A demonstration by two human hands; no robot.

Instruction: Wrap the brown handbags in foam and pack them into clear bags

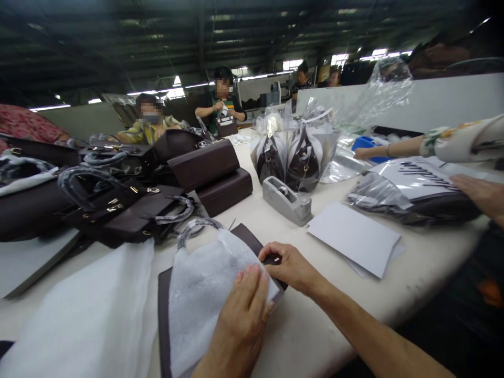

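Note:
A dark brown handbag (164, 294) lies flat in front of me, its handle (197, 224) wrapped in clear plastic. White foam sheet (200, 283) covers most of its upper face. My left hand (246, 310) rests flat on the sheet with its fingers stretched out, near the bag's right side. At that side's edge, my right hand (285, 265) pinches the bag's dark edge between thumb and fingers. The fingertips partly hide what is gripped there.
Dark handbags (126, 205) pile up at left, beside a stack of white foam sheets (90, 310). A grey tape dispenser (287, 199), plastic-wrapped bags (303, 157) and white paper sheets (354, 236) lie ahead. At right, a co-worker's hands touch a bagged handbag (417, 191). Other people sit beyond.

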